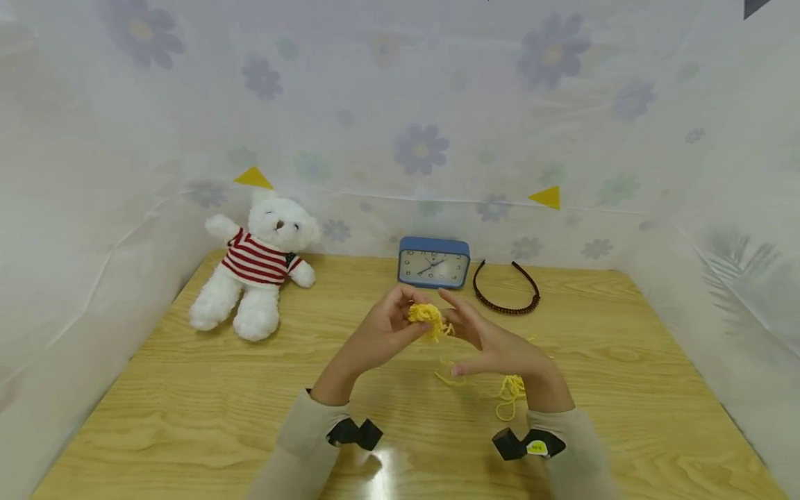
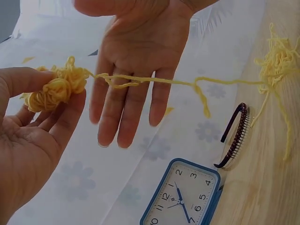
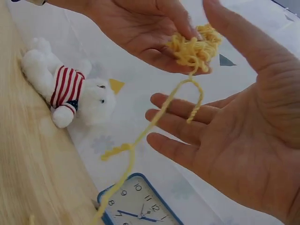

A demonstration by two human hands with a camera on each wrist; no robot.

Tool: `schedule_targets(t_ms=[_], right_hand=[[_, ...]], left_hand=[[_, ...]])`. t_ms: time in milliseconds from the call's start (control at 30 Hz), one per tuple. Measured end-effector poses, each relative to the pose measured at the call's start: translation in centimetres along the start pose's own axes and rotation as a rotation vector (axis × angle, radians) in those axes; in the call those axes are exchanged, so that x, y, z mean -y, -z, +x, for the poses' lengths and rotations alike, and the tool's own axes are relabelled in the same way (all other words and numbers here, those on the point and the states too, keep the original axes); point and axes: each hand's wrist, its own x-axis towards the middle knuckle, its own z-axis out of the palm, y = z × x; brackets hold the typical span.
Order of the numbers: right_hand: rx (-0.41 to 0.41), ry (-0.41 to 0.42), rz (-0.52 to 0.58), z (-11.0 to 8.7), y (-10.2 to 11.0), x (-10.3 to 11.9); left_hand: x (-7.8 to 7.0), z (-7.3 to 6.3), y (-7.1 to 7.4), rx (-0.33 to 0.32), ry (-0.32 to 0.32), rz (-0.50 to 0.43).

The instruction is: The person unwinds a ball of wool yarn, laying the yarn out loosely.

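Observation:
A small bundle of yellow yarn is pinched between the thumb and fingers of my left hand, above the middle of the wooden table. To its right, my right hand has its fingers extended and its palm facing the bundle. In the left wrist view, a yarn strand runs from the bundle across the right fingers toward a loose yarn pile on the table. Short kinked ends hang off this strand. The head view shows the pile partly hidden behind the right wrist.
Behind the hands stands a blue alarm clock, with a dark headband lying to its right. A white teddy bear in a striped sweater sits at the back left. Flower-patterned sheeting encloses the table.

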Motion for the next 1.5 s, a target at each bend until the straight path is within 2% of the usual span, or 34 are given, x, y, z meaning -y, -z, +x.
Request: schedule_targets(t_ms=[100, 167, 300, 400, 533, 733, 867, 967, 1133, 1333, 1500], right_hand=[[0.035, 0.030, 0.158, 0.6, -0.2, -0.4], [0.071, 0.045, 0.213, 0.8, -0.4, -0.5], [0.115, 0.030, 0.228, 0.8, -0.5, 0.0], [0.079, 0.025, 0.202, 0.3, -0.3, 0.8], [-0.047, 0.066, 0.156, -0.7, 0.3, 1.8], [-0.251, 0.124, 0.111, -2.6, 1.5, 2.4], [-0.386, 0.241, 0.162, -3.7, 2.2, 2.6], [-0.455, 0.374, 0.249, -4.5, 2.7, 2.7], [-0.540, 0.544, 0.430, -5.4, 3.6, 3.1], [-0.684, 0.665, 0.718, -6.0, 4.2, 3.8], [-0.874, 0.710, 0.878, -6.4, 4.4, 4.2]], left_hand=[[0.0, -0.1, 0.0, -0.021, -0.032, -0.018], [0.0, -0.1, 0.1, -0.029, -0.055, -0.029], [0.0, -0.2, 0.4, -0.060, -0.112, -0.016], [0.1, -0.2, 0.8, -0.084, -0.145, 0.018], [0.0, -0.3, 1.2, -0.102, -0.155, 0.072], [-0.2, -0.5, 1.4, -0.101, -0.134, 0.122], [-0.1, -0.5, 1.5, -0.110, -0.101, 0.157], [0.0, -0.6, 1.6, -0.110, -0.090, 0.173], [-0.2, -0.6, 1.7, -0.101, -0.110, 0.162], [-0.3, -0.7, 1.9, -0.104, -0.102, 0.138], [-0.3, -0.7, 2.0, -0.109, -0.111, 0.101]])
